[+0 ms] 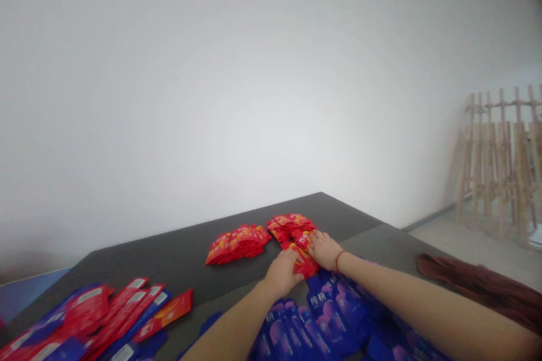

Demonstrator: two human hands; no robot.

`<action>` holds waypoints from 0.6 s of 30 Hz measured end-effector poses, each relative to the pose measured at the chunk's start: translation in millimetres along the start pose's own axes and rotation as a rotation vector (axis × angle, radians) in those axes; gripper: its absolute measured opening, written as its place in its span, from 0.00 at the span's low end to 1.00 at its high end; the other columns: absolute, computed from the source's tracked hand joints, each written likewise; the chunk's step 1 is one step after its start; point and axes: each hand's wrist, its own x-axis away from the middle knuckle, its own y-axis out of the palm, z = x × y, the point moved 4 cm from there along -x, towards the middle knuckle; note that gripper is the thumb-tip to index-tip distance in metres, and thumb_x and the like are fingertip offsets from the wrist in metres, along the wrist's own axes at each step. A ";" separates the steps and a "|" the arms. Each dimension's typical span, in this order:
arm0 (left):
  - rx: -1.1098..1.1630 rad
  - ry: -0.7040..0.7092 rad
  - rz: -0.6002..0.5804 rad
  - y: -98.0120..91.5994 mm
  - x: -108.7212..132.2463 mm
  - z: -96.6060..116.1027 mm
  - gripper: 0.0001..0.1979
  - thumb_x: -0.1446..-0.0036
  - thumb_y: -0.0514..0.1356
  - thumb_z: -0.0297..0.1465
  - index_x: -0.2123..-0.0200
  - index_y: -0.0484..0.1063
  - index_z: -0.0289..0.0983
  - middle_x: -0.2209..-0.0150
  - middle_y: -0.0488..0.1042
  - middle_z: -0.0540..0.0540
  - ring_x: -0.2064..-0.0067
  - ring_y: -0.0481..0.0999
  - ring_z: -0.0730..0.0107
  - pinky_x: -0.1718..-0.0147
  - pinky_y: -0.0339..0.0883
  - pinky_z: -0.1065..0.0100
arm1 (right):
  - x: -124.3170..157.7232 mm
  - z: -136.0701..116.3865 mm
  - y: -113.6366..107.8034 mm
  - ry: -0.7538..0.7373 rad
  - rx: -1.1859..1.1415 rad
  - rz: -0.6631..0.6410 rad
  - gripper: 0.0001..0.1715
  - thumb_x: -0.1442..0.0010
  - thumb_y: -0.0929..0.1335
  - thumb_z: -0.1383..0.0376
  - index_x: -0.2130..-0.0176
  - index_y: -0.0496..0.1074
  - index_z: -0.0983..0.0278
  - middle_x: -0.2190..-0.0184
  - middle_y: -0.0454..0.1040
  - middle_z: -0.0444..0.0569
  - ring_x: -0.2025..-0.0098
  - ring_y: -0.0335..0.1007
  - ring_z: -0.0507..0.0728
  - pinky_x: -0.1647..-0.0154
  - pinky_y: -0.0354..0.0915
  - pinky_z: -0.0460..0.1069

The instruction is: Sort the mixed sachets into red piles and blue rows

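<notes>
1. Left hand: palm down, fingers on the near end of the right-hand red pile. Can't tell if it pinches a packet or just presses; fingertips partly hidden, frame soft.

2. Right hand: fingers bent over that pile's right edge, narrow gap to the left hand. Actual closure can't be told either. Red band on the wrist.

3. Between the hands: a red packet, near end of the pile, flat or slightly tilted (blur, can't call it). Rest of the pile runs away from the person, packets overlapping.

4. Handling, as a judgement: light, even pressure from both sides; packets look slick and flexible, so a hard squeeze could buckle them or shear the overlap. Align edges before pressing down. Keep forearms high; they pass over the blue packets and could drag them.

5. Left of that pile, just beside it: second red pile, overlapping row, no hand on it.

6. Blue packets spread toward the person, beneath and between the forearms, close up to the near red packet.

7. Far left: mixed red and blue heap, looser, angles vary.

8. All on the dark table. Brown cloth at right; wooden racks beyond, by the wall.
</notes>
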 end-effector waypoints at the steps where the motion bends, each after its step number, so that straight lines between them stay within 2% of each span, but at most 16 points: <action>1: 0.000 0.007 -0.006 -0.4 0.4 -0.3 0.16 0.52 0.65 0.30 0.57 0.71 0.39 0.52 0.73 0.43 0.47 0.69 0.55 0.47 0.61 0.60 | 0.5 0.0 -1.1 -0.021 0.005 0.002 0.26 0.34 0.57 0.62 0.42 0.65 0.70 0.41 0.64 0.64 0.40 0.58 0.67 0.43 0.55 0.59; 6: 0.023 0.030 -0.006 -2.4 0.8 -2.6 0.16 0.52 0.65 0.30 0.57 0.71 0.38 0.53 0.74 0.43 0.49 0.71 0.57 0.48 0.62 0.62 | 9.8 1.4 -6.8 -0.044 0.024 0.030 0.32 0.36 0.60 0.55 0.39 0.62 0.70 0.43 0.66 0.62 0.43 0.61 0.69 0.46 0.59 0.59; 10: 0.042 0.014 0.031 -2.0 -0.7 -2.8 0.17 0.53 0.63 0.25 0.58 0.70 0.38 0.54 0.72 0.44 0.51 0.71 0.59 0.50 0.63 0.64 | 23.7 -12.5 -9.1 -0.122 0.037 0.066 0.32 0.36 0.61 0.55 0.40 0.64 0.69 0.43 0.66 0.62 0.42 0.58 0.68 0.43 0.55 0.60; 13: 0.043 -0.018 0.056 -1.7 -2.0 -3.0 0.18 0.55 0.63 0.25 0.57 0.68 0.36 0.55 0.71 0.43 0.53 0.72 0.59 0.52 0.65 0.63 | 27.5 -20.5 -13.5 -0.168 0.034 0.084 0.29 0.35 0.60 0.55 0.43 0.68 0.70 0.45 0.67 0.63 0.42 0.59 0.68 0.41 0.53 0.59; 15: 0.045 -0.032 0.070 -2.1 -2.2 -3.3 0.23 0.55 0.63 0.25 0.53 0.66 0.35 0.52 0.69 0.41 0.52 0.72 0.59 0.51 0.65 0.63 | 22.9 -16.7 -20.1 -0.193 0.018 0.077 0.26 0.33 0.57 0.56 0.47 0.71 0.67 0.49 0.71 0.61 0.46 0.62 0.66 0.43 0.55 0.58; 18: 0.045 -0.023 0.064 -1.7 -1.4 -2.6 0.33 0.54 0.61 0.25 0.43 0.60 0.37 0.42 0.61 0.40 0.46 0.69 0.62 0.46 0.63 0.66 | 8.8 4.5 -32.5 -0.206 -0.015 0.034 0.24 0.32 0.55 0.60 0.50 0.74 0.64 0.51 0.72 0.58 0.48 0.65 0.65 0.47 0.59 0.58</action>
